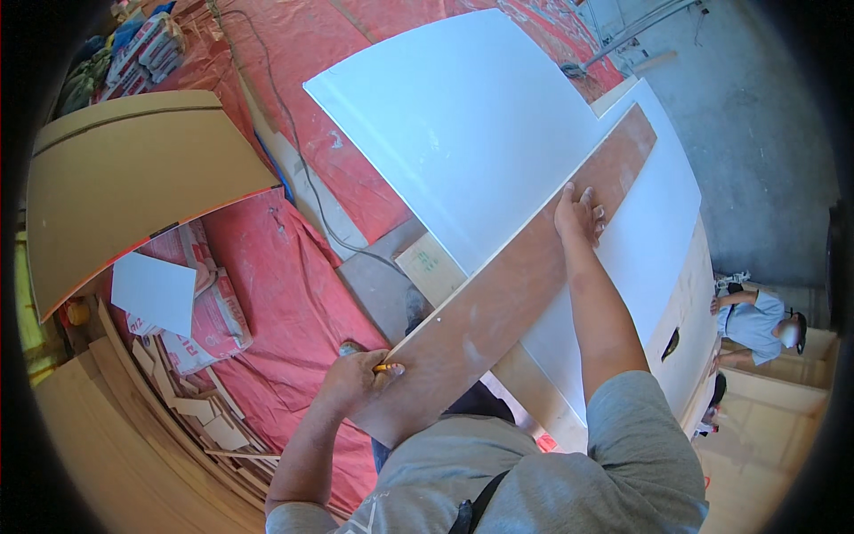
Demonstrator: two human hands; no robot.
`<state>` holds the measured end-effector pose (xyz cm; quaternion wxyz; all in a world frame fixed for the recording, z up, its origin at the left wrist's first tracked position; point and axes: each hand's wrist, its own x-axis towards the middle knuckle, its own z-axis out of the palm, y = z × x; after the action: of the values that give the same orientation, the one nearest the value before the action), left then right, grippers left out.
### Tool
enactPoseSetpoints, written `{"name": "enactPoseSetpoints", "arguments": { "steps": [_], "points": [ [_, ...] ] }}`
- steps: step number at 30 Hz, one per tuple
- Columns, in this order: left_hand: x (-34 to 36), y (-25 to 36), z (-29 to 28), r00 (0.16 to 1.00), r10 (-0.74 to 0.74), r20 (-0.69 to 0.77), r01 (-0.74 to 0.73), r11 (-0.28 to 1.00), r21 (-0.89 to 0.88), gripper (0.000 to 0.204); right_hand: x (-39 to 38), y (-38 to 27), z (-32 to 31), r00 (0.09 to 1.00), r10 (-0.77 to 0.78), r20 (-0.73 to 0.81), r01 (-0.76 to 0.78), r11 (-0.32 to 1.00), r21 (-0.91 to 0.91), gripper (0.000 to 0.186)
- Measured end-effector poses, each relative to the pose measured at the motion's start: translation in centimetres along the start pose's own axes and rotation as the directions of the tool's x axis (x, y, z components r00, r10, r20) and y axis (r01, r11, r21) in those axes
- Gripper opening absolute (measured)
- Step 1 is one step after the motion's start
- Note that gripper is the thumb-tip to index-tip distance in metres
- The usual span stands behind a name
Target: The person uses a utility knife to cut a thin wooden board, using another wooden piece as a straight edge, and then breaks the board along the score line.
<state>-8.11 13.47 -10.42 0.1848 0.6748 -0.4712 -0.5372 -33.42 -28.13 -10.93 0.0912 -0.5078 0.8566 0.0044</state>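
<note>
The reddish-brown wooden plank [525,294] slants under both our hands, its near end by our waist. Nearest, our left hand [356,383] is closed at the plank's near-left edge, with a yellow pencil [383,367] pinched in its fingers. Our right hand [578,218], farther along, rests on the face, fingers loosely bent, thumb toward the left edge. We judge the plank stiff and fairly light for its length, its smooth face apt to slide; long edges give the surest hold, one hand toward each end. Just beyond our right hand, a white sheet [445,133] spreads out, probably easy to scuff or dent at its corners.
</note>
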Motion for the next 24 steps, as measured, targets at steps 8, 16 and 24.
{"name": "enactPoseSetpoints", "arguments": {
  "steps": [8, 16, 24],
  "points": [
    [0.0, 0.3, -0.2, 1.0, 0.021, -0.002, -0.021, 1.0, 0.014, 0.04, -0.1, -0.1, -0.1, 1.0, 0.011, -0.015, -0.011, 1.0, -0.017, 0.08],
    [0.1, -0.1, 0.2, 0.999, 0.002, -0.035, -0.001, 1.0, 0.03, 0.039, -1.2, -0.6, -0.8, 1.0, -0.002, 0.005, 0.003, 1.0, -0.022, 0.093],
    [0.1, 0.2, 0.0, 1.0, -0.018, -0.01, 0.019, 0.999, 0.029, 0.039, -1.0, -0.5, -0.7, 1.0, 0.002, 0.006, -0.002, 1.0, -0.009, 0.095]
  ]
}}
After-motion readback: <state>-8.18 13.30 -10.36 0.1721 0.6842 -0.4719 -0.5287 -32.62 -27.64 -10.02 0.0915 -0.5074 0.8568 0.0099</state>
